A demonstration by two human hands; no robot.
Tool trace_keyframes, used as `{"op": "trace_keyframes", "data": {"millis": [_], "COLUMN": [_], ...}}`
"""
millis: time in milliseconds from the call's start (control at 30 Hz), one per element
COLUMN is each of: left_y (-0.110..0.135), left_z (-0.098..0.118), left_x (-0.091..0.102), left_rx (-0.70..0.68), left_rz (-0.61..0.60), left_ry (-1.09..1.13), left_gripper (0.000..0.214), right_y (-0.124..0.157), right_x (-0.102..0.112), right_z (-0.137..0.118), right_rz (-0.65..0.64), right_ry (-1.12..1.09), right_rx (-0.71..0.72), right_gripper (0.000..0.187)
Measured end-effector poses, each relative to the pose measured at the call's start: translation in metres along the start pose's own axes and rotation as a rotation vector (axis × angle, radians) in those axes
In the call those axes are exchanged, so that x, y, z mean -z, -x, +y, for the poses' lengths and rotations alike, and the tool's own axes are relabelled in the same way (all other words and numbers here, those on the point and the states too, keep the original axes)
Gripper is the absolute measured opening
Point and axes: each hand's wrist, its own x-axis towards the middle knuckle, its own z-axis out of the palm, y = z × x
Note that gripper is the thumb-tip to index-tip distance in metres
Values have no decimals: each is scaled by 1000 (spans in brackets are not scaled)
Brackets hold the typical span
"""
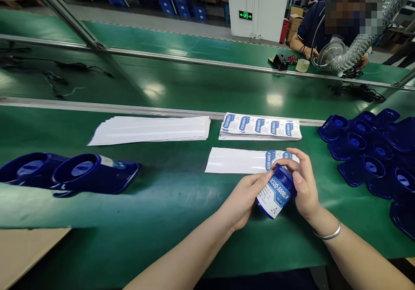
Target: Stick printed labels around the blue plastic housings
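Head view: the dark blue plastic cylinder housing lies tilted between both hands just above the near part of the green worktop, a little right of centre. Much of it is hidden. The left hand covers its nine o'clock side, with the fingers pressed against the white-and-blue label wrapped on it. The right hand curls over its far end and three o'clock side, fingertips pressed close on the body. The label print is only partly readable. A silver bangle sits on the right wrist.

At twelve o'clock, partly covered by the right hand, lies a white backing strip with blue labels left only at its right end. Beyond it is a stack of printed label sheets. At ten o'clock from that stack is a pile of blank white strips.

At three o'clock is a heap of blue housings, cut off by the picture's edge. At nine o'clock two more blue housings lie on their sides, the left one cropped. A brown cardboard corner shows at seven o'clock.

At one o'clock, across the worktop, a co-worker sits behind a ribbed silver hose. What their hands hold is too small to tell.
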Motion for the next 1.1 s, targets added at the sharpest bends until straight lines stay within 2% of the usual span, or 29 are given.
{"op": "trace_keyframes", "data": {"millis": [133,267,400,533,600,700,767,833,933,1100], "left_y": [3,5,6,7,7,4,1,-2,-6,-4], "left_z": [0,3,2,-2,-1,4,5,4,2,4], "left_x": [-1,-3,-6,-6,-4,0,2,4,7,8], "left_rx": [-85,-215,-293,-283,-294,-258,-155,-36,80,133], "left_rz": [-15,-11,78,195,181,65,54,88,87,33], "left_ry": [-163,-501,-813,-965,-897,-560,-289,-110,-10,54], "left_gripper": [39,35,33,48,58,55,50,51,43,37], "right_y": [1,-1,-2,-2,-4,-9,-12,-14,-14,-12], "right_x": [-3,-4,-4,-3,-1,3,6,7,7,7], "right_z": [2,2,-2,-3,-2,3,5,5,5,1], "right_rz": [36,52,70,75,75,100,123,137,144,58], "right_ry": [84,112,143,205,187,123,84,49,19,-17], "right_rx": [-3,-6,-24,-51,-89,-159,-195,-219,-229,-114], "right_gripper": [54,57,57,60,59,51,48,47,47,50]}}
